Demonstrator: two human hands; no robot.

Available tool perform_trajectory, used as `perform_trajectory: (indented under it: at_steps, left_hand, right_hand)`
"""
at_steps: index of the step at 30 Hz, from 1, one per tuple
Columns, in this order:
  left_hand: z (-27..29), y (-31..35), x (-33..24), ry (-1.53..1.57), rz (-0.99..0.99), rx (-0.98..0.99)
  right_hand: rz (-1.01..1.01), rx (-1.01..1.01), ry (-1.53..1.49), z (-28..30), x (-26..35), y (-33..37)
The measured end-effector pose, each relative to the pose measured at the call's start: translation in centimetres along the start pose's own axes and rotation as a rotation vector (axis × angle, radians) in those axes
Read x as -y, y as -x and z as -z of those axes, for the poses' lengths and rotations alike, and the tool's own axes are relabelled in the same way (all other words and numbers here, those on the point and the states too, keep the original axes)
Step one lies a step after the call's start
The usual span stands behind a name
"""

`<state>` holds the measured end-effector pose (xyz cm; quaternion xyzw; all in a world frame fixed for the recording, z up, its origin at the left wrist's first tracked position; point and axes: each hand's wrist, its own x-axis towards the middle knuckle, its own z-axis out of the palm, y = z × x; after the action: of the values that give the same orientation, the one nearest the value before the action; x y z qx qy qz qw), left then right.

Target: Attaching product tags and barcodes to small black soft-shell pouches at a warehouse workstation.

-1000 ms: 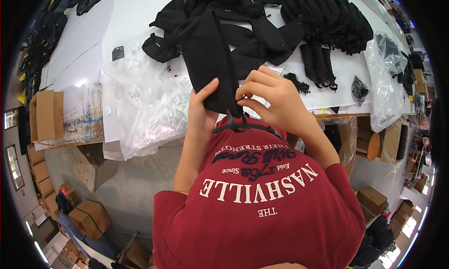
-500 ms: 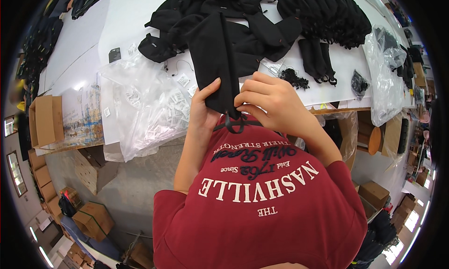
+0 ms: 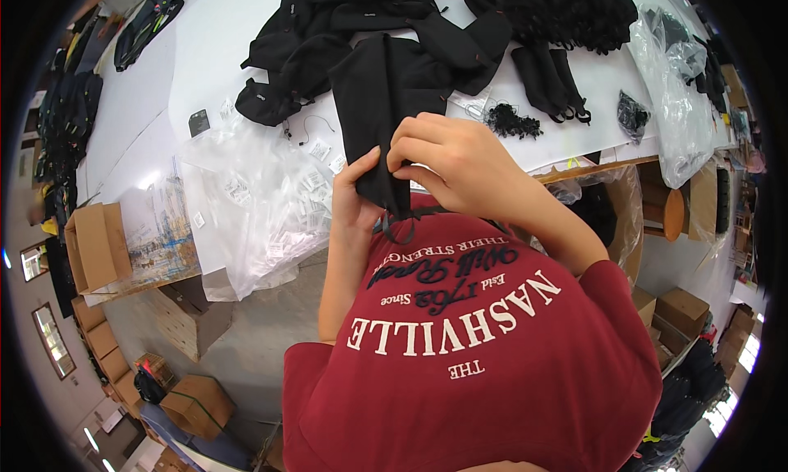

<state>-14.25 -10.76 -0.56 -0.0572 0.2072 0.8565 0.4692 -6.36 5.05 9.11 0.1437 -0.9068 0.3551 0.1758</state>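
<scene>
A long black fabric pouch (image 3: 361, 94) is held upright in front of my chest, its narrow lower end toward me. My left hand (image 3: 355, 197) is closed on the pouch's lower left side, thumb lying on the front. From the right, the bent fingers of my right hand (image 3: 455, 156) pinch the pouch's right edge; the hand covers part of that edge, so I cannot tell whether they also hold something small. A black strap loop (image 3: 399, 231) hangs from the lower end, against my red shirt.
Beyond lies a heap of black pouches (image 3: 287, 37), with a dense row (image 3: 566, 12) at far right. Two slim black pouches (image 3: 542, 82) and tangled black cords (image 3: 513, 121) lie right. Clear plastic with white labels (image 3: 246, 205) covers the left, near a cardboard box (image 3: 97, 246).
My right fingers have moved up the pouch's edge, away from the loop. The loop has swung and looks narrower. The whole view has shifted slightly.
</scene>
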Motion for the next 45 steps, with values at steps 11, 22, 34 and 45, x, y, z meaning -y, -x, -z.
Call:
perform_trajectory:
  at_steps: [11,22,34,45]
  left_hand:
    - [-0.4,0.0,-0.1,0.021,0.003,-0.020]
    - [-0.1,0.1,0.0,-0.015,-0.014,-0.053]
    - [-1.6,2.2,0.4,-0.427,-0.180,0.028]
    - [-0.9,2.0,-2.4,-1.153,-0.663,0.128]
  right_hand:
    - [-0.008,0.105,-0.004,-0.4,0.3,0.9]
    - [-0.064,0.134,-0.067,-0.3,0.6,1.3]
    - [-0.067,-0.095,0.218,-1.1,-1.2,1.9]
    - [-0.396,-0.073,-0.458,3.2,-3.7,4.8]
